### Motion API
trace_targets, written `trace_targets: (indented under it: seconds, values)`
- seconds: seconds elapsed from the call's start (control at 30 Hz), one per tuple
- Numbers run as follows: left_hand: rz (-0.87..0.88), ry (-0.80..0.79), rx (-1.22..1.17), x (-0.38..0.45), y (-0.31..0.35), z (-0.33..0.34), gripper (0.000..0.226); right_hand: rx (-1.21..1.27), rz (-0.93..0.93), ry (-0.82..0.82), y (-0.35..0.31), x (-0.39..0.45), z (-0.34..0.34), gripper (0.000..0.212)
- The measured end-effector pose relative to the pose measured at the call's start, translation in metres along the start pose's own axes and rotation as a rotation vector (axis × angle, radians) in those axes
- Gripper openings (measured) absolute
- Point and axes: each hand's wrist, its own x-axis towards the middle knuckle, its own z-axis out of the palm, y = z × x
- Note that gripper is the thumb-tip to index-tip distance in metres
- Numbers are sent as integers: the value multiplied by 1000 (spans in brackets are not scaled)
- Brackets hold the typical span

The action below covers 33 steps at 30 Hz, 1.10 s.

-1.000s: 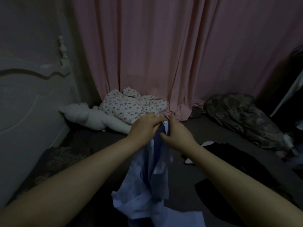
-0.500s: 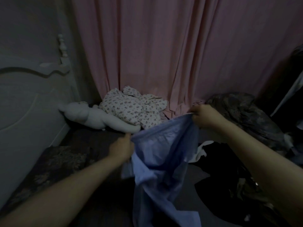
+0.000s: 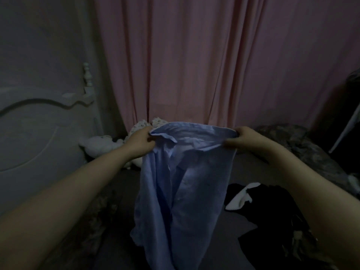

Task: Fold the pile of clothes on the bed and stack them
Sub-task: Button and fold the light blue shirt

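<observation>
A light blue button shirt (image 3: 187,191) hangs in the air over the bed, spread out between my hands. My left hand (image 3: 141,142) grips its top edge on the left, and my right hand (image 3: 240,139) grips the top edge on the right. The shirt's lower part drapes down toward the dark bed sheet (image 3: 245,168). A heap of dark clothes (image 3: 272,227) with a white piece (image 3: 241,197) lies on the bed at the lower right. A small floral garment (image 3: 143,124) peeks out behind the shirt near the curtain.
A white headboard (image 3: 39,133) stands on the left with a white plush toy (image 3: 99,145) at its foot. A pink curtain (image 3: 194,65) fills the back. A dark patterned bundle (image 3: 303,149) lies at the right, and a patterned cover (image 3: 87,221) at the lower left.
My hands went from close together at one point of the shirt to wide apart. The shirt is now lifted higher and stretched flat between them.
</observation>
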Motion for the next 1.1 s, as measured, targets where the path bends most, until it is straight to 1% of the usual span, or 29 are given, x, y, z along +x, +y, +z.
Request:
trace_targets:
  seconds: [0.03, 0.07, 0.1, 0.13, 0.17, 0.2, 0.23, 0.27, 0.33, 0.37, 0.4, 0.43, 0.53, 0.57, 0.63, 0.67, 0.77, 0.8, 0.83, 0.87, 0.93, 1.0, 1.07, 1.1]
  values:
    - [31, 29, 86, 0, 1, -8, 10, -160, -36, -62, -5, -3, -5, 33]
    - [44, 90, 162, 0, -1, -14, 12, -305, -69, -83, -8, -3, -7, 36]
    - [59, 179, 232, -1, -3, -19, 17, -436, -106, -61, -9, -3, -6, 34]
    - [89, 267, 296, -1, -6, -22, 20, -536, -143, -11, -11, -3, -4, 25]
    - [129, 344, 301, -4, -8, -22, 21, -587, -158, 60, -13, -6, -1, 15]
    - [170, 408, 276, -5, -11, -20, 20, -590, -173, 135, -15, -11, 0, 7]
    - [174, 425, 185, -9, -10, -17, 19, -551, -198, 179, -16, -16, 2, 5]
    - [172, 410, 56, -12, -11, -15, 19, -476, -252, 185, -14, -18, 4, 8]
    - [183, 358, -136, -20, -11, -12, 20, -235, -351, 91, -15, -24, 6, 14]
    - [193, 346, -137, -23, -11, -12, 21, -104, -359, 18, -20, -30, 7, 16]
    - [206, 337, -75, -25, -10, -12, 23, -11, -348, -37, -22, -34, 9, 22]
    - [219, 331, 11, -26, -9, -12, 25, 23, -346, -53, -24, -35, 11, 28]
    - [300, 330, 205, -30, 2, -11, 28, -172, -365, 44, -27, -32, 25, 29]
    - [328, 304, 231, -33, 7, -12, 30, -214, -368, 56, -28, -30, 29, 28]
    - [350, 219, 240, -36, 15, -13, 36, -226, -364, -22, -32, -31, 30, 24]
    - [351, 140, 206, -36, 21, -15, 37, -227, -357, -98, -35, -32, 28, 21]
    - [335, -198, 84, -33, 42, -23, 28, -173, -287, -386, -49, -40, 20, 26]
    - [327, -251, 58, -31, 47, -25, 27, -129, -258, -460, -53, -42, 18, 25]
    - [327, -261, 28, -28, 50, -25, 25, -98, -237, -495, -55, -39, 18, 26]
    - [330, -244, -8, -24, 50, -24, 22, -90, -221, -495, -55, -35, 18, 27]
    - [311, -188, -58, -13, 42, -13, 16, -142, -205, -432, -50, -20, 21, 32]
    - [194, -191, -48, -1, 28, 1, 31, -239, -196, -340, -37, 1, 30, 30]
    - [35, -313, -67, 13, 3, 19, 53, -324, -179, -272, -15, 22, 47, 18]
    - [-1, -372, -65, 20, -13, 31, 65, -347, -146, -250, -1, 33, 58, 17]
